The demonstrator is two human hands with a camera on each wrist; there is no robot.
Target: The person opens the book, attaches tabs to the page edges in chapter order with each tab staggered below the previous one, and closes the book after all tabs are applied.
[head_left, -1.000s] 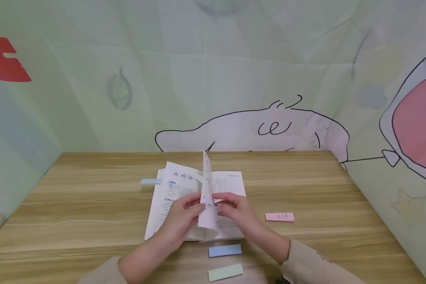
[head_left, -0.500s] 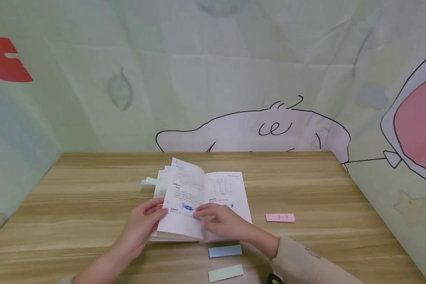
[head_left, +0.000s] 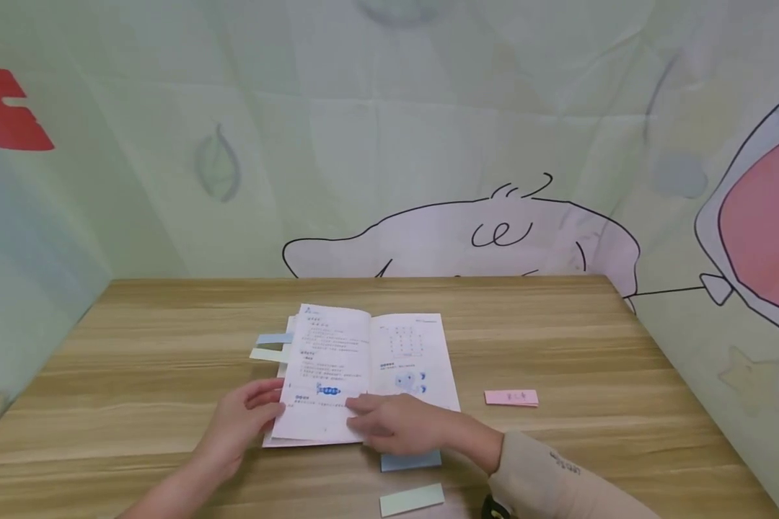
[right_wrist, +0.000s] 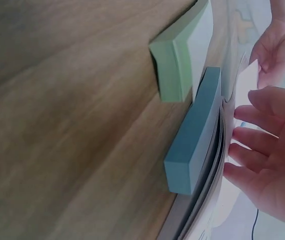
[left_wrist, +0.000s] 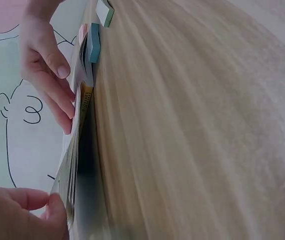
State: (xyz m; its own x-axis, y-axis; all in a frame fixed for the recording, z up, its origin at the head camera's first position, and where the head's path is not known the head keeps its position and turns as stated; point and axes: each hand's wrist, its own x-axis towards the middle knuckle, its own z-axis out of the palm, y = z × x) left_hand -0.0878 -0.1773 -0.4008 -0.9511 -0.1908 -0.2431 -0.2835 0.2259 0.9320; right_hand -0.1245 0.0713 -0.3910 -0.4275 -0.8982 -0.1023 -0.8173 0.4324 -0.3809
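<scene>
An open book (head_left: pixel 331 346) lies on the wooden table, printed pages facing up. A blue sticky tab (head_left: pixel 275 339) and a pale green sticky tab (head_left: pixel 268 355) stick out past its left edge. My left hand (head_left: pixel 239 418) pinches the left page's outer edge between thumb and fingers, seen closer in the left wrist view as the hand (left_wrist: pixel 25 217) at the page edge. Fairly straight fingers of my right hand (head_left: pixel 405 424) rest on the pages near the spine, low on the book; that hand partly covers the right page.
A blue sticky-note pad (head_left: pixel 412 463), partly hidden by the right hand, lies just before the book. Nearer still is a green pad (head_left: pixel 412 499). A pink pad (head_left: pixel 511 398) with handwriting sits to the right. A printed cloth (head_left: pixel 169 180) hangs behind the table (head_left: pixel 591 339).
A leaf standing upright has been turned over to the left and now lies flatter. My left hand moved left with it; my right hand came left and down onto the pages.
</scene>
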